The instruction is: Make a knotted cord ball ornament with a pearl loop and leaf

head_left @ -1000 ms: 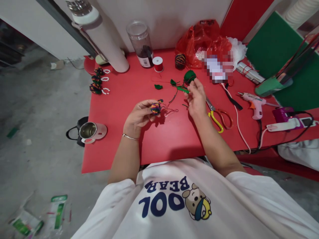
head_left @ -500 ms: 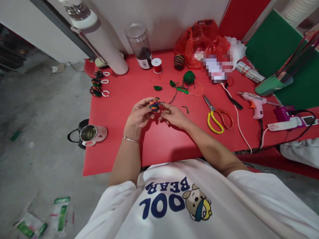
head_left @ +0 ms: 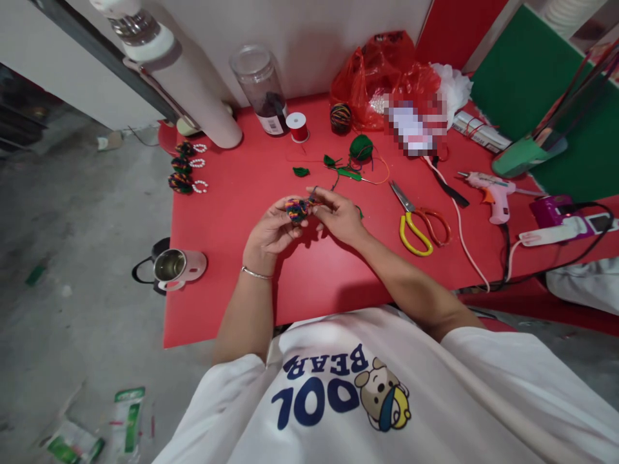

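Note:
A small multicoloured yarn piece (head_left: 296, 210), rounded and knitted-looking, is held up over the red table (head_left: 222, 290). My left hand (head_left: 272, 227) is closed around its left side, thumb and fingers gripping it. At its right edge my right hand (head_left: 338, 216) pinches a dark strand of yarn (head_left: 314, 196) that comes off the piece. Just beyond the hands lie a green crochet hook (head_left: 349, 174), green leaf-shaped pieces (head_left: 300, 172) and a green yarn ball (head_left: 361, 147). Scissors (head_left: 416, 222) with yellow and red handles rest to the right of my right hand.
Finished-looking yarn pieces with bead loops (head_left: 181, 183) sit at the left edge, a steel mug (head_left: 186, 267) nearer. Along the back stand a tall flask (head_left: 213, 109), a jar (head_left: 261, 90), a red thread spool (head_left: 297, 127) and a red bag (head_left: 367, 77). A pink glue gun (head_left: 493, 193) lies right.
My right hand has shifted slightly and its fingers have moved over the strand, which now shows above them. The yarn piece is turned a little in my left hand. The view has shifted slightly.

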Demonstrator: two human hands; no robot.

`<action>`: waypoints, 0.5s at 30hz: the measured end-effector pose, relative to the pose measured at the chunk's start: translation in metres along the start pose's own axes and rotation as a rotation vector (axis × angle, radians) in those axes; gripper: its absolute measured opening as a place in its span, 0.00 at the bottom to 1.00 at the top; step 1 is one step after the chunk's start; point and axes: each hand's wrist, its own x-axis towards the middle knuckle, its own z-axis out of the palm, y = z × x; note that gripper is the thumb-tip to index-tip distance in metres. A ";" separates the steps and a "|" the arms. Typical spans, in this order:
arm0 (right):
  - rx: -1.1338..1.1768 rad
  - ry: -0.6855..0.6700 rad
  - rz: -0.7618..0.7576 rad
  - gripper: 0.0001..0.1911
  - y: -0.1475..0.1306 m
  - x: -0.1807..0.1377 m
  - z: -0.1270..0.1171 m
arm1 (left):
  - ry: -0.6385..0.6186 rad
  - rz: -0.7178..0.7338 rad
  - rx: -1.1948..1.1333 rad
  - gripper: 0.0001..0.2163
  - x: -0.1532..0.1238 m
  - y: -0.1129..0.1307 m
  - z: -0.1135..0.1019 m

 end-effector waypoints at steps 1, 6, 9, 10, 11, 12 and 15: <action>0.041 0.002 0.015 0.22 0.001 0.000 0.001 | -0.026 0.002 -0.007 0.18 0.000 -0.001 -0.001; 0.079 0.073 -0.006 0.11 0.003 0.002 0.000 | -0.116 0.003 -0.023 0.22 0.001 -0.002 -0.004; -0.014 0.115 -0.087 0.08 0.001 0.004 -0.003 | -0.085 0.010 -0.012 0.20 0.002 -0.002 -0.004; -0.051 0.126 -0.120 0.06 0.000 0.004 -0.003 | -0.072 0.015 -0.009 0.19 0.002 -0.003 -0.004; -0.086 0.133 -0.148 0.06 0.000 0.004 -0.004 | -0.059 0.020 -0.008 0.18 0.002 -0.003 -0.004; -0.115 0.138 -0.168 0.06 -0.001 0.004 -0.004 | -0.048 0.025 -0.007 0.18 0.003 -0.003 -0.004; -0.183 0.123 -0.195 0.06 -0.002 0.002 -0.005 | -0.022 0.036 -0.003 0.16 0.003 -0.002 -0.003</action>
